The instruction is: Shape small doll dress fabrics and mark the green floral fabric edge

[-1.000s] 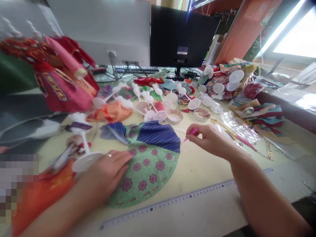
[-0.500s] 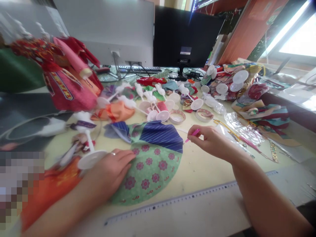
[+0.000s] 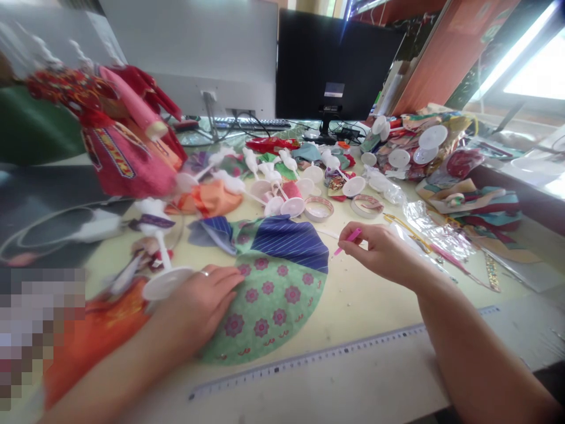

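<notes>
A small round garment lies flat on the table, with a green flowered skirt part (image 3: pixel 273 300) and a dark blue striped part (image 3: pixel 286 242). My left hand (image 3: pixel 207 306), a ring on one finger, rests on the skirt's left edge with fingers stretched out flat. Right of the garment, my right hand (image 3: pixel 368 247) pinches a thin pink pen-like stick (image 3: pixel 352 237) between thumb and fingers. Its lower tip points down left, above the tabletop and apart from the cloth. Tiny bead-like specks lie on the table near it.
A ruler (image 3: pixel 346 350) runs along the front. A white doll stand (image 3: pixel 168 282) and orange cloth (image 3: pixel 110 318) are beside my left arm. Behind lie several white mannequins (image 3: pixel 269 174) and tape rolls (image 3: pixel 318 208). Crinkled clear plastic (image 3: pixel 436 229) lies at right; monitors (image 3: pixel 335 65) stand at the back.
The view has shifted slightly, so everything appears a little further right. Both hands keep nearly the same pose, the right still holding the pink stick.
</notes>
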Tool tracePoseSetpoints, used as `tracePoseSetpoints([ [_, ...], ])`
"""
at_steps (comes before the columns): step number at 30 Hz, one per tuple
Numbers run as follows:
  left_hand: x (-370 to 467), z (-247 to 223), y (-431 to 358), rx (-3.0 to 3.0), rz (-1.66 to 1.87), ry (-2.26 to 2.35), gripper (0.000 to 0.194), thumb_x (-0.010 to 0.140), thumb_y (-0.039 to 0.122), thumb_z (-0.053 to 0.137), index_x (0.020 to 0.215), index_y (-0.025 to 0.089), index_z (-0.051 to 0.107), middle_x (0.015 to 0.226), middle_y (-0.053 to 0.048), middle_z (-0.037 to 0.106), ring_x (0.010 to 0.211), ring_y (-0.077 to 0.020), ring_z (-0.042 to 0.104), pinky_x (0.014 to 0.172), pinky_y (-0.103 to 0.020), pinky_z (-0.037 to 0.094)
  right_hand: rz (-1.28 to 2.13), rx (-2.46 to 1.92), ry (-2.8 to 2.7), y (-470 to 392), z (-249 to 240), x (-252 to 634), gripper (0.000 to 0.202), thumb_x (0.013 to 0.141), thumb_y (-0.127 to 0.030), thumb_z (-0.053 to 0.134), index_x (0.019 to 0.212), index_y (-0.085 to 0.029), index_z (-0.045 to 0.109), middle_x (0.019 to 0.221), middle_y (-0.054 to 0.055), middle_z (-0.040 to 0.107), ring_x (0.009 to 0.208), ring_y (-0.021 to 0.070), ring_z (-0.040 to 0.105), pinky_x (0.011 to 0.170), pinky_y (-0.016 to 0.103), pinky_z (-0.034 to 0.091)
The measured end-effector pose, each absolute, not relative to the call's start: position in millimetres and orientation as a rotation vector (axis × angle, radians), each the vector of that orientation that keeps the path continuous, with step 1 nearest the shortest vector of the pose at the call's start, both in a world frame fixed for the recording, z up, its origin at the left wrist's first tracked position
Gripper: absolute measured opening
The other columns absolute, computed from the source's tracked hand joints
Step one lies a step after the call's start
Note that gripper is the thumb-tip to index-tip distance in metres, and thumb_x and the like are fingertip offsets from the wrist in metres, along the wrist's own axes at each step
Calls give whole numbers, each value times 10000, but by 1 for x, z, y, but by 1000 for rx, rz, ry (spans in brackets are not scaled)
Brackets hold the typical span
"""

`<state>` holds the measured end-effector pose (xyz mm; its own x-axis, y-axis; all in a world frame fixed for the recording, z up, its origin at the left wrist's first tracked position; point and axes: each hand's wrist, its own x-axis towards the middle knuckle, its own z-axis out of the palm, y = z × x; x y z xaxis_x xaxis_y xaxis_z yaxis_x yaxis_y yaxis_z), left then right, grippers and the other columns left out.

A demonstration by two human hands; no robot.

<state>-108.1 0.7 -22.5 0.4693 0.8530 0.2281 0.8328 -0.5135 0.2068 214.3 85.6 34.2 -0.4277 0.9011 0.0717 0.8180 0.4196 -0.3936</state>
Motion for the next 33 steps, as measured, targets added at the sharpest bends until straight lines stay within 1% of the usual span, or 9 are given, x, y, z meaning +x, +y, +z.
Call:
tracePoseSetpoints([
  [7, -107, -22, 0, 2629, 461, 1524, 350, 932, 270, 353, 1105, 128, 622, 1108, -110, 642, 1000, -255, 581, 866, -423, 486, 450, -1485, -2429, 86, 31, 213, 182, 879, -325, 474, 787, -229, 598, 624, -27, 608, 503, 100, 449, 490, 249, 334],
  [17, -107, -21, 0, 2616, 493, 1527, 338, 921, 284, 372, 1092, 150, 631, 1100, -101, 654, 993, -254, 594, 860, -419, 495, 401, -1447, -2391, 82, 37, 212, 177, 860, -290, 496, 739, -216, 602, 570, -31, 578, 475, 90, 432, 480, 237, 333],
  [21, -107, -21, 1, 2614, 511, 1527, 330, 916, 287, 380, 1086, 160, 633, 1098, -97, 655, 991, -253, 595, 861, -416, 496, 397, -1420, -2353, 82, 37, 214, 172, 857, -292, 501, 742, -206, 596, 551, -30, 563, 448, 83, 411, 461, 237, 315],
  [27, -108, -24, 1, 2637, 480, 1530, 331, 924, 266, 365, 1107, 148, 616, 1112, -102, 648, 1004, -251, 582, 872, -421, 488, 485, -1421, -2256, 82, 36, 217, 160, 849, -306, 522, 750, -204, 595, 646, -11, 617, 493, 91, 458, 436, 240, 316],
  [30, -108, -23, 0, 2649, 474, 1525, 327, 926, 254, 360, 1094, 146, 619, 1108, -99, 649, 1000, -247, 581, 871, -413, 488, 543, -1368, -2203, 80, 38, 216, 153, 839, -316, 536, 743, -210, 591, 657, -7, 618, 566, 116, 525, 467, 245, 363],
  [33, -107, -20, 0, 2644, 481, 1524, 316, 925, 233, 358, 1076, 145, 621, 1077, -95, 660, 983, -240, 591, 854, -397, 497, 614, -1297, -2148, 76, 41, 210, 166, 836, -330, 549, 731, -211, 594, 651, -5, 608, 584, 124, 549, 508, 254, 410],
])
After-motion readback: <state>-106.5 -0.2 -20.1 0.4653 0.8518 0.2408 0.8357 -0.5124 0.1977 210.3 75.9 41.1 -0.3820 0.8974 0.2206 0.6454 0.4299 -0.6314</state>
